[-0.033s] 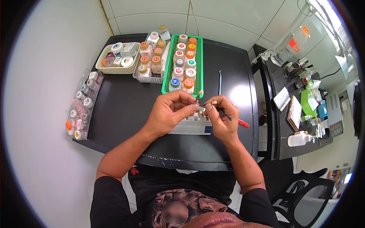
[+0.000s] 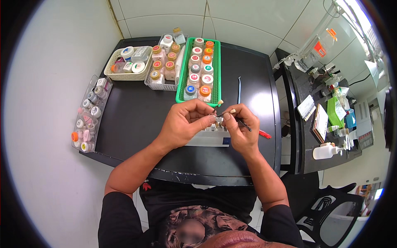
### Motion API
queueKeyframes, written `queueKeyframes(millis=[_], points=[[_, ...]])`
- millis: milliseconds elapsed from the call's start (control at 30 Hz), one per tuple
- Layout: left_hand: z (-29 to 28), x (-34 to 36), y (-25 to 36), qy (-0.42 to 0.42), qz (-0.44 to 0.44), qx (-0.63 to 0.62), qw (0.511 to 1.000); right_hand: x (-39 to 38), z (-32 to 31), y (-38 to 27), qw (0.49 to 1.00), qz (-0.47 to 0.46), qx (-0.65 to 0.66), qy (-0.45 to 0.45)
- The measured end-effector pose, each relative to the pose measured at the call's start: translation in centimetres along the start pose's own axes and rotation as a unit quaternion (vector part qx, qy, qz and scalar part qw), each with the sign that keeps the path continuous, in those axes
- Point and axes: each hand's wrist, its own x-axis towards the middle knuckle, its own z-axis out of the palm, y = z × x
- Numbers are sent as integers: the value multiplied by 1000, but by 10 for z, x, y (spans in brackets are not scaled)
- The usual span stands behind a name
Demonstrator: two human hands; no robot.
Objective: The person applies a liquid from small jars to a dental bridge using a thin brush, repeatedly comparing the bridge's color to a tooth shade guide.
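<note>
Centrally, a small white piece (image 2: 219, 119) sits at the pinched thumb and forefinger of the left hand (image 2: 182, 122); the right hand (image 2: 243, 131) pinches a slim dark tool (image 2: 245, 125) beside it. Ahead, jars (image 2: 194, 77) with printed lids stand in a green basket (image 2: 178, 94); black tabletop (image 2: 132, 120) spreads leftward, its front edge (image 2: 198, 179) chipped.
</note>
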Motion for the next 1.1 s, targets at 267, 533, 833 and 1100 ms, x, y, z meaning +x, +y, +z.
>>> queueKeyframes(millis=[267, 533, 833, 1100], points=[[4, -2, 1, -36, -1, 2, 999, -2, 2, 6, 1000, -5, 21, 1], [4, -1, -3, -39, 22, 26, 999, 0, 0, 9, 1000, -21, -9, 14], [-2, 2, -4, 5, 8, 35, 999, 14, -25, -5, 981, -145, -26, 122], [-1, 2, 1, 5, -10, 14, 1000, 12, -22, -5, 936, -305, -116, 129]])
